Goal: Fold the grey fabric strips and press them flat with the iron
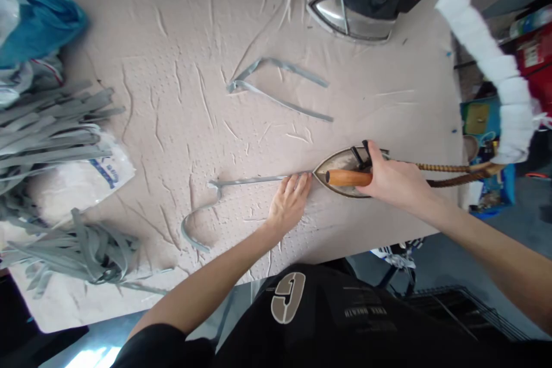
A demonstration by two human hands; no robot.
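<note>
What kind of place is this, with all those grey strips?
It's probably a small sewing workshop: there's a padded ironing table, a clothes iron with a wooden handle, and a big heap of grey fabric strips.

Both bare arms (207, 282) reach forward; the left hand (288, 202) lies flat, its fingers (297, 187) together, while the right hand (394, 177) curls closed in a grip.

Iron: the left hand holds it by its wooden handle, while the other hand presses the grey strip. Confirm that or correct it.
Wrong hand. The head view shows the right hand holding the iron by its wooden handle. The left hand is the other hand, pressing the grey strip.
</note>
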